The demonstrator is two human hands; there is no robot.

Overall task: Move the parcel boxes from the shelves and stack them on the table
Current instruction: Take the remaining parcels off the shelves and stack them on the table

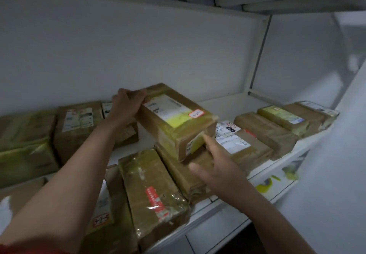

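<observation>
A brown box (174, 117) is lying on top of a flat box (178, 168) on the white shelf (227, 220). Its long side is running from the back left to the front right. Its short front end is facing the person, and its white label (166, 107) is facing up.

The left hand (126, 105) is reaching to the back end of the brown box. Its fingers (138, 95) are curling over that far corner and holding it.

The right hand (217, 166) is waiting at the front end with its fingers straight and spread apart. The pointing finger (210, 142) is touching the front end near the bottom, and the thumb is sticking out to the left over the flat box. So the brown box is lying between the two hands.

More boxes (267, 131) are lying on the shelf on both sides.
</observation>
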